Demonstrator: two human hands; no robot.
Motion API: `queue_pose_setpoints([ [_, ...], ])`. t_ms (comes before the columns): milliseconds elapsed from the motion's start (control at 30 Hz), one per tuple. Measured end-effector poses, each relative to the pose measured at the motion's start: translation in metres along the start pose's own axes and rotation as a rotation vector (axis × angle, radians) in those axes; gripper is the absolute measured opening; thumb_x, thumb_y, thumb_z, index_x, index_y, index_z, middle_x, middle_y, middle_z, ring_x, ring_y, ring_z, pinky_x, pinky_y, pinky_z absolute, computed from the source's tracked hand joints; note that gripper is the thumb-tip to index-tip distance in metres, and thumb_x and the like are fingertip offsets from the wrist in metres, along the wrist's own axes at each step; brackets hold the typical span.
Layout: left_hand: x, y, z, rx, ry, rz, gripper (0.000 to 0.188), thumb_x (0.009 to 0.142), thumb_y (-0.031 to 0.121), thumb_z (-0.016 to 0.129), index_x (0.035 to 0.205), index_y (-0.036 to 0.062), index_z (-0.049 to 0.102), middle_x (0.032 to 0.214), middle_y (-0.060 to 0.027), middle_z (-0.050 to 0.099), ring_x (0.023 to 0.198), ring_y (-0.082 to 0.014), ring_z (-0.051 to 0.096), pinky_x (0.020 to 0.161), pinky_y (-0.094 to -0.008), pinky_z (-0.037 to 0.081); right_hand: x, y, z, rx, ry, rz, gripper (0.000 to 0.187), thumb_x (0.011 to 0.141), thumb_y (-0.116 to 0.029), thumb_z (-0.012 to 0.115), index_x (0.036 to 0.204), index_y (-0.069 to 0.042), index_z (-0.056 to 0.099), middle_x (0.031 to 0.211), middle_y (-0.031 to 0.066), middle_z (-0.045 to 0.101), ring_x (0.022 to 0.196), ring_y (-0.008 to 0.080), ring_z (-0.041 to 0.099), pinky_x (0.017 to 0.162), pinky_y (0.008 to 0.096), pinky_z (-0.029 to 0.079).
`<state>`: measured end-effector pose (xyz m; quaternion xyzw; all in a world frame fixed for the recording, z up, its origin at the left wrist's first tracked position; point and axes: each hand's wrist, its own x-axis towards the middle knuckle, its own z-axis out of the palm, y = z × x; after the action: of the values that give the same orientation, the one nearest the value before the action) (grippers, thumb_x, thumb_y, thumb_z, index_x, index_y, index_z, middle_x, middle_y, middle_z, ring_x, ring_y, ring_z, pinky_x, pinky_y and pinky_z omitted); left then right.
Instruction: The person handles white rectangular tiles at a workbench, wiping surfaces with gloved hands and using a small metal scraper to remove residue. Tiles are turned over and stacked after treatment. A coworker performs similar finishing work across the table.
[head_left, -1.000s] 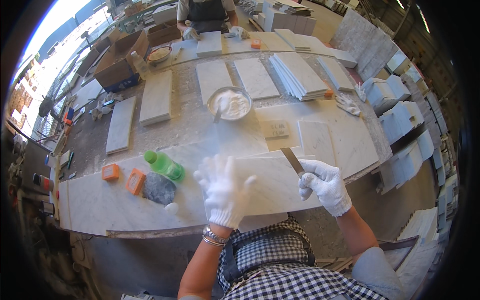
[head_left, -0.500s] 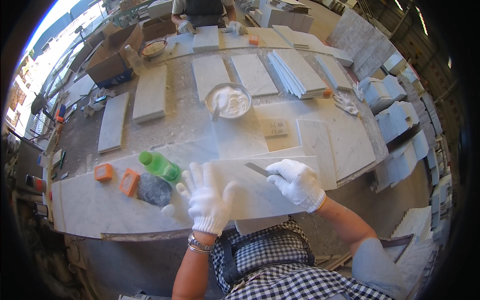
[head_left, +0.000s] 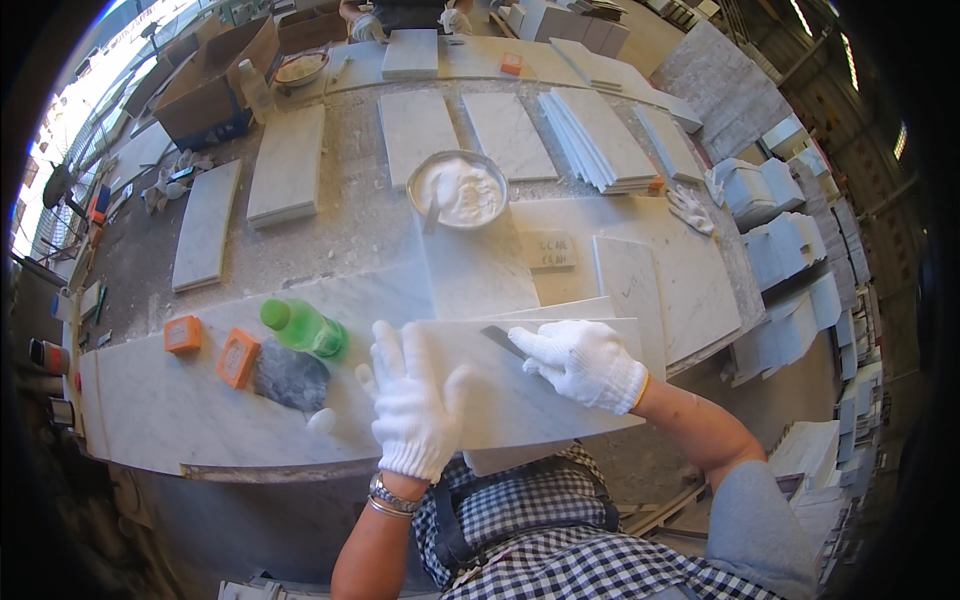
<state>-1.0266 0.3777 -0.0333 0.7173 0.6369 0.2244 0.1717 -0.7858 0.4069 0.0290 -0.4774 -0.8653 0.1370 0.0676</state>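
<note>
A pale marble tile (head_left: 500, 405) lies across the near edge of the bench, jutting past it toward my checked apron. My left hand (head_left: 415, 415), in a white knit glove, rests on the tile's left end with its fingers apart. Gloved likewise, my right hand (head_left: 583, 366) grips a thin grey scraper blade (head_left: 502, 341) over the tile's right half. The blade lies low against the tile's face, pointing left; its handle end is hidden in the fingers. Beyond the tile stands a round bowl (head_left: 462, 190) of white paste or powder, with a tool leaning in it.
Left of my left hand are a green bottle (head_left: 305, 328), a dark grey stone (head_left: 290, 378) and two orange blocks (head_left: 239, 358). Several marble slabs (head_left: 510, 137) lie farther back. An empty glove (head_left: 691, 210) is at right. A co-worker's gloved hands (head_left: 368, 27) are at the far side.
My right forefinger now stretches forward along the blade, and that hand sits slightly farther left. My left hand stays on the tile. The whole view has shifted a little.
</note>
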Motion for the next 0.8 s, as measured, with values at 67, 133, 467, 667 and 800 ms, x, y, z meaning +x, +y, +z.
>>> queue_pose_setpoints([
  [67, 0.0, -0.002, 0.001, 0.019, 0.005, 0.012, 0.079, 0.099, 0.038, 0.066, 0.158, -0.0033, 0.034, 0.163, -0.0364, 0.026, 0.145, -0.05, 0.04, 0.122, -0.0614, 0.024, 0.003, 0.001, -0.005, -0.01, -0.032, 0.034, 0.044, 0.089, -0.02, 0.074, 0.13, -0.008, 0.067, 0.087, 0.0123, 0.069, 0.079, 0.0318, 0.069, 0.071, 0.0421, 0.056],
  [133, 0.0, -0.003, 0.003, -0.014, 0.021, 0.024, 0.079, 0.099, 0.04, 0.064, 0.158, -0.0034, 0.034, 0.163, -0.0368, 0.026, 0.143, -0.052, 0.04, 0.121, -0.0642, 0.023, 0.006, 0.001, -0.008, 0.011, -0.041, 0.027, 0.044, 0.09, -0.02, 0.073, 0.132, -0.007, 0.067, 0.089, 0.0126, 0.069, 0.08, 0.0321, 0.069, 0.071, 0.0422, 0.056],
  [467, 0.0, -0.004, 0.006, -0.028, 0.042, 0.021, 0.075, 0.1, 0.039, 0.063, 0.157, -0.0017, 0.036, 0.163, -0.036, 0.027, 0.143, -0.051, 0.04, 0.121, -0.0657, 0.023, 0.013, -0.005, -0.006, 0.034, -0.128, 0.063, 0.043, 0.093, -0.021, 0.071, 0.133, -0.007, 0.066, 0.091, 0.0129, 0.07, 0.081, 0.0315, 0.07, 0.073, 0.042, 0.056],
  [667, 0.0, -0.003, 0.007, -0.003, 0.031, 0.01, 0.074, 0.099, 0.038, 0.063, 0.157, -0.0008, 0.037, 0.163, -0.0344, 0.027, 0.144, -0.0501, 0.04, 0.121, -0.065, 0.023, 0.017, -0.001, -0.008, 0.105, -0.118, -0.043, 0.042, 0.092, -0.02, 0.071, 0.132, -0.007, 0.066, 0.09, 0.0138, 0.07, 0.08, 0.0318, 0.07, 0.072, 0.0415, 0.056],
  [800, 0.001, -0.002, 0.006, -0.032, 0.04, -0.001, 0.073, 0.1, 0.04, 0.061, 0.157, -0.0008, 0.037, 0.164, -0.0338, 0.028, 0.144, -0.049, 0.041, 0.122, -0.0637, 0.023, 0.019, -0.001, -0.005, 0.039, -0.142, -0.013, 0.038, 0.093, -0.02, 0.067, 0.13, -0.008, 0.064, 0.089, 0.0136, 0.069, 0.081, 0.0336, 0.07, 0.072, 0.0445, 0.055],
])
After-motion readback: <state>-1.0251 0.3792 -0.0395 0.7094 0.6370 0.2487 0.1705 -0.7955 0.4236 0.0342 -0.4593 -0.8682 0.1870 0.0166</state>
